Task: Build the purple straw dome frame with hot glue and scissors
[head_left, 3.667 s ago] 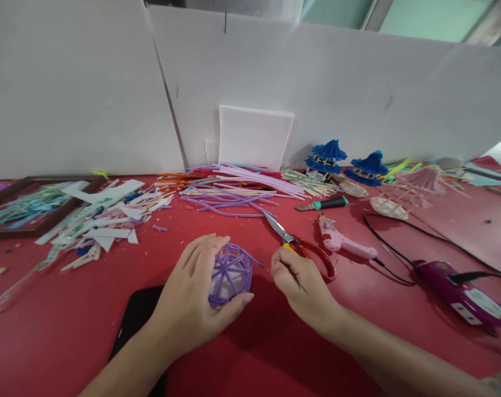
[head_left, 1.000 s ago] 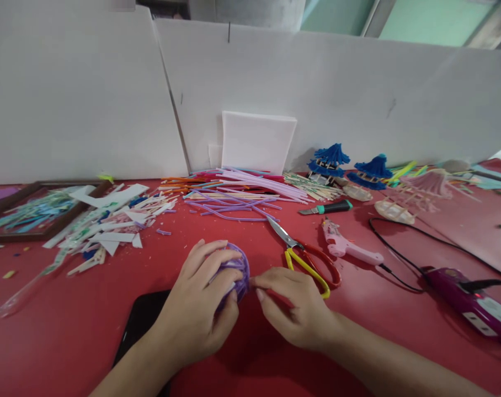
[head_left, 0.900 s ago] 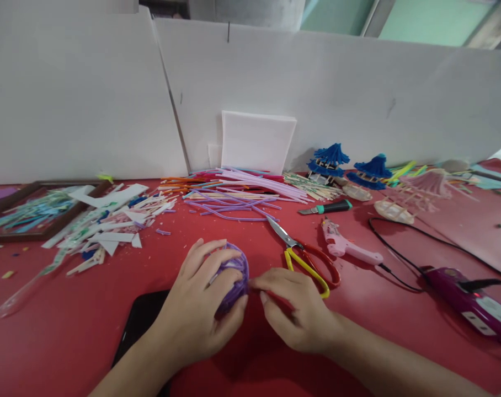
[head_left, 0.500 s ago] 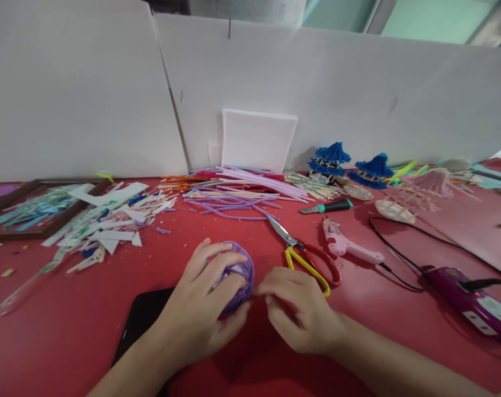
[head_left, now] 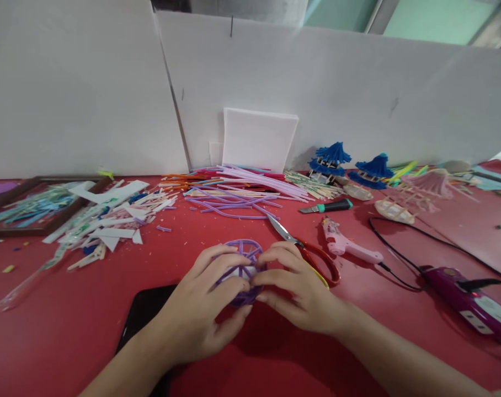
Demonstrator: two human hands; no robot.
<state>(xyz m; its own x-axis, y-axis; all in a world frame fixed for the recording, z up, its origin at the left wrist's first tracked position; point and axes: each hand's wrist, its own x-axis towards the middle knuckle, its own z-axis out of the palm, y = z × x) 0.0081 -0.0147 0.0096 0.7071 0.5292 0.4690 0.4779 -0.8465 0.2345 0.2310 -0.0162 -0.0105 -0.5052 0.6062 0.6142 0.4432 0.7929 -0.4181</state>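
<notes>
A round openwork piece of purple strips [head_left: 243, 246], with something whitish inside, is held between both hands just above the red table. My left hand [head_left: 204, 300] curls round its left side, fingers over the top and thumb at the lower edge. On the right side, my right hand [head_left: 300, 289] closes its fingertips on the rim. The fingers cover much of the piece. Scissors [head_left: 319, 262] with one red and one yellow handle lie just beyond my right hand, which hides part of the yellow handle.
Purple strips [head_left: 234, 207] and coloured sticks lie at the back. Right of them are a cutter [head_left: 335, 205], a pink glue gun [head_left: 350, 248], a purple power strip [head_left: 469, 303] and blue-roofed models [head_left: 372, 171]. White scraps [head_left: 113, 223] lie left; a black flat object [head_left: 145, 311] is under my left forearm.
My right hand has moved up and left onto the purple piece, from beside it. The piece is now turned so more of its spoked face shows.
</notes>
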